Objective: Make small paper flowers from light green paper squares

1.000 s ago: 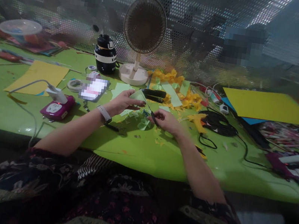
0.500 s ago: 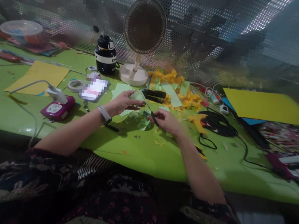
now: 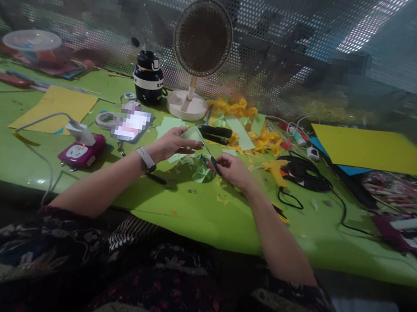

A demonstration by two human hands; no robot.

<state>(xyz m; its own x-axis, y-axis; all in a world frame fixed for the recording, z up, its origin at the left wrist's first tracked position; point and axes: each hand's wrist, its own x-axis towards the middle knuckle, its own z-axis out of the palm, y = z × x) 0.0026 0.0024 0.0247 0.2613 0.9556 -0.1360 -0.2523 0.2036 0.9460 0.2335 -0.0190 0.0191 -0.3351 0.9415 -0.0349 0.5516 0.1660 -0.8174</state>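
My left hand [image 3: 174, 145], with a watch at the wrist, holds a pale green piece of paper [image 3: 192, 133] between its fingers. My right hand [image 3: 229, 168] is closed on a thin tool with a dark handle [image 3: 215, 166]; its slim tip points up and left to the paper. Whether the tool is a pair of scissors or something else is too small to tell. Green paper cuttings [image 3: 201, 173] lie on the green table below the hands. Just behind them is a black stapler-like object [image 3: 215, 132].
Behind stand a fan [image 3: 187, 105] and a black bottle [image 3: 148, 83]. Left are a phone [image 3: 132, 125], tape roll [image 3: 106, 120] and purple socket block [image 3: 81, 152]. Right are a yellow glue gun [image 3: 276, 171], its cable, and yellow sheets [image 3: 376, 149]. Orange paper pieces [image 3: 266, 141] lie behind.
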